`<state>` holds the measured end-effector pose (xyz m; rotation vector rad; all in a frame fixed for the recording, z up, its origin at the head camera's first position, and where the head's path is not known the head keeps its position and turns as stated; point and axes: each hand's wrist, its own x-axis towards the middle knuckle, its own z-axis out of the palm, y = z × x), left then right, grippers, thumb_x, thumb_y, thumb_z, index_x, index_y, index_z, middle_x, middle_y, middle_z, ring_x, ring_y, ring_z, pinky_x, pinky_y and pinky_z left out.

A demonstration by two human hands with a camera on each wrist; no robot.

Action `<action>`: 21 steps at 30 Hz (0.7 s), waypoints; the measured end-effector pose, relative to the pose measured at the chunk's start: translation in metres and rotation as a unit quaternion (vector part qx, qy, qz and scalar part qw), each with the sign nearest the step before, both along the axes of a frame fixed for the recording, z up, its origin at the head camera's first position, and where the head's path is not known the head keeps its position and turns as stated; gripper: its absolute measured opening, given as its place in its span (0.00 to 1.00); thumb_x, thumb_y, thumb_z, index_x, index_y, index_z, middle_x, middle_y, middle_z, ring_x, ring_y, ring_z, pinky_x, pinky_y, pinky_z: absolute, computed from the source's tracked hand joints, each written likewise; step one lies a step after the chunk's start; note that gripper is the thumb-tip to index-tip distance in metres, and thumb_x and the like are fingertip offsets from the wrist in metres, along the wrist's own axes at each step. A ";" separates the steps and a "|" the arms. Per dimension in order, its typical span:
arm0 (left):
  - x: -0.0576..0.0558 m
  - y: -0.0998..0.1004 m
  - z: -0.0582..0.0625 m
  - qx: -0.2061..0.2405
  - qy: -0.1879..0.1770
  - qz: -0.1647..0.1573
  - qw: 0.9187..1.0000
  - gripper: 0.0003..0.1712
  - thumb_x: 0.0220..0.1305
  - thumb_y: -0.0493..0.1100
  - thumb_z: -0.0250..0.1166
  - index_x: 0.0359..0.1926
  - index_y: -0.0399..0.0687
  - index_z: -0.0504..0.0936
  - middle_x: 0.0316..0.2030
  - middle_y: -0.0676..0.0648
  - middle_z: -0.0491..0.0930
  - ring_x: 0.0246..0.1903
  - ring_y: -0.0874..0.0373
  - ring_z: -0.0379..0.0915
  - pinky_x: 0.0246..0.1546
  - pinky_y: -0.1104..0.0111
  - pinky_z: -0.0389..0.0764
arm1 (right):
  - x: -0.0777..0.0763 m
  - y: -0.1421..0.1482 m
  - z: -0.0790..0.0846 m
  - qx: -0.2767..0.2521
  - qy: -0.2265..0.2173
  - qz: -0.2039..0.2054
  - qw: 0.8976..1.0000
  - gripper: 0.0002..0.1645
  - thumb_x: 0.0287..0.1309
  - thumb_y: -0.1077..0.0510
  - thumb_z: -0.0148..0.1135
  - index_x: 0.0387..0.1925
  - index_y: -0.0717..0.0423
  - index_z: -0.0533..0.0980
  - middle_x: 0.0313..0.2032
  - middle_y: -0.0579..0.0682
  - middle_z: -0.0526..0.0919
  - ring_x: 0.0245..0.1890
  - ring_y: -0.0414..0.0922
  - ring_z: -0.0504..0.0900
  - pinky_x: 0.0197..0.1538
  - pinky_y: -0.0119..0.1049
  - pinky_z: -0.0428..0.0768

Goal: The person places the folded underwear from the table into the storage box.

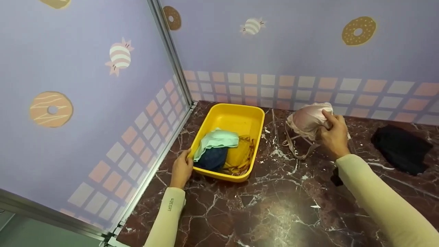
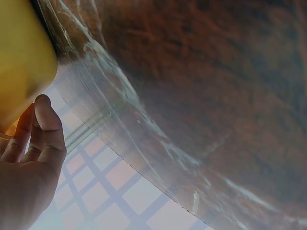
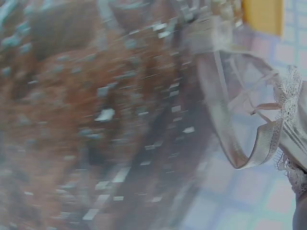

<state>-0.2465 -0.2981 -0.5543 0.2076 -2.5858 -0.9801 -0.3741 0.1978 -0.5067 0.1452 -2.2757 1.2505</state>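
My left hand (image 1: 182, 168) grips the near left rim of a yellow plastic bin (image 1: 236, 108). In the left wrist view its fingers (image 2: 48, 115) lie against the bin's side. Inside the bin's near half are a mint-green cloth item (image 1: 219, 140), a dark navy one (image 1: 212, 159) and a mustard one with thin straps (image 1: 240, 152). To the right of the bin, my right hand (image 1: 335, 135) pinches a pale pink bra (image 1: 307, 120) by one side, thumb on the cup. Its lace edge and a loose strap (image 3: 259, 148) show in the right wrist view, where the hand is mostly out of frame.
A black cloth item (image 1: 401, 149) lies on the dark red marbled tabletop (image 1: 260, 209) at the right. Purple printed wall panels close off the back (image 1: 301, 44) and the left (image 1: 85, 79), meeting at a metal corner post (image 1: 171, 51) behind the bin.
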 end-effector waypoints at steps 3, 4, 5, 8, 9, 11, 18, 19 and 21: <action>0.000 0.000 0.000 0.001 -0.002 0.002 1.000 0.22 0.68 0.36 0.52 0.62 0.44 0.74 0.44 0.40 0.79 0.21 0.54 0.63 0.25 0.62 0.66 | 0.002 -0.010 0.014 0.003 0.039 0.021 0.999 0.37 0.42 0.77 0.57 0.59 0.59 0.74 0.40 0.61 0.71 0.36 0.49 0.67 0.41 0.38 0.64; 0.000 0.000 0.000 0.001 -0.002 0.003 1.000 0.22 0.68 0.36 0.52 0.62 0.44 0.74 0.44 0.40 0.79 0.21 0.53 0.63 0.25 0.62 0.67 | 0.003 -0.014 0.018 0.002 0.054 0.028 0.998 0.36 0.42 0.77 0.58 0.58 0.59 0.75 0.39 0.60 0.71 0.35 0.47 0.66 0.40 0.36 0.63; -0.001 0.000 0.000 0.000 0.000 0.003 1.000 0.22 0.68 0.36 0.52 0.61 0.44 0.74 0.45 0.40 0.79 0.22 0.53 0.64 0.26 0.62 0.67 | 0.004 -0.018 0.022 -0.003 0.069 0.037 0.997 0.36 0.41 0.78 0.58 0.58 0.59 0.75 0.38 0.60 0.71 0.34 0.45 0.66 0.39 0.34 0.63; -0.001 0.000 0.000 -0.002 0.007 0.005 1.000 0.21 0.67 0.35 0.52 0.61 0.43 0.75 0.47 0.40 0.79 0.26 0.51 0.67 0.29 0.61 0.68 | 0.009 -0.032 0.035 -0.012 0.101 0.062 0.993 0.37 0.40 0.79 0.58 0.57 0.58 0.76 0.37 0.58 0.71 0.33 0.42 0.65 0.37 0.29 0.64; -0.001 0.000 0.000 -0.003 0.008 0.005 1.000 0.21 0.67 0.35 0.52 0.60 0.42 0.75 0.47 0.40 0.79 0.27 0.51 0.67 0.30 0.60 0.68 | 0.010 -0.036 0.039 -0.013 0.110 0.069 0.991 0.37 0.40 0.79 0.58 0.57 0.58 0.76 0.37 0.58 0.71 0.33 0.42 0.65 0.36 0.29 0.64; -0.001 0.000 0.000 -0.002 0.010 0.005 1.000 0.21 0.67 0.35 0.52 0.60 0.42 0.75 0.49 0.40 0.79 0.30 0.50 0.69 0.32 0.60 0.69 | 0.014 -0.046 0.046 -0.019 0.125 0.082 0.989 0.38 0.40 0.79 0.59 0.57 0.57 0.76 0.37 0.58 0.70 0.33 0.41 0.65 0.36 0.29 0.65; 0.000 0.001 0.001 0.007 0.005 0.007 1.000 0.21 0.67 0.36 0.52 0.59 0.42 0.75 0.52 0.41 0.78 0.35 0.50 0.71 0.37 0.59 0.70 | 0.027 -0.080 0.074 -0.046 0.168 0.116 0.978 0.37 0.43 0.79 0.62 0.57 0.55 0.76 0.37 0.55 0.71 0.33 0.41 0.66 0.36 0.27 0.67; 0.000 0.001 0.001 0.007 0.005 0.006 1.000 0.21 0.67 0.36 0.52 0.59 0.42 0.75 0.51 0.41 0.78 0.34 0.50 0.71 0.37 0.59 0.70 | 0.028 -0.086 0.077 -0.051 0.175 0.121 0.976 0.36 0.43 0.79 0.62 0.57 0.55 0.76 0.37 0.54 0.71 0.33 0.41 0.67 0.36 0.28 0.67; 0.000 0.001 0.002 0.007 0.007 0.007 1.000 0.21 0.67 0.36 0.52 0.59 0.42 0.75 0.51 0.40 0.78 0.33 0.50 0.70 0.36 0.59 0.70 | 0.032 -0.096 0.084 -0.064 0.186 0.134 0.971 0.36 0.45 0.78 0.63 0.57 0.55 0.76 0.37 0.54 0.71 0.33 0.41 0.67 0.35 0.28 0.68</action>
